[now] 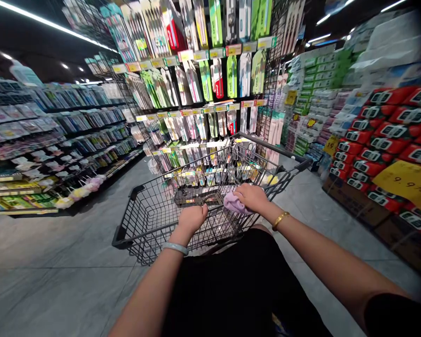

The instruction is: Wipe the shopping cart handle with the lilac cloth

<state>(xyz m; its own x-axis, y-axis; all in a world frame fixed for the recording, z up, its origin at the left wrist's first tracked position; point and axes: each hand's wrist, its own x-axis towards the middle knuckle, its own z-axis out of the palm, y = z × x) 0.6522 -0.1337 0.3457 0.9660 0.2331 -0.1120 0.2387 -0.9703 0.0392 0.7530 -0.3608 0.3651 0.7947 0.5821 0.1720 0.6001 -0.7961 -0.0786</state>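
A black wire shopping cart [154,187] stands sideways just in front of my body. My left hand [192,219], with a pale bangle at its wrist, is closed at the cart's near side rim. To its right, my right hand [253,197] is closed on a bunched purple cloth [235,203], which lies against the same side of the cart. A gold bracelet circles that wrist. What the cloth covers is hidden. The cart's handle [284,152] is at the right, away from both hands.
Beyond the cart rises a rack [196,110] of hanging toothbrush packs with price labels. Shelves [73,117] of packaged goods line the left. On the right are stacked red packs [379,135] with a yellow price sign [407,183]. Grey floor [73,252] runs around the cart.
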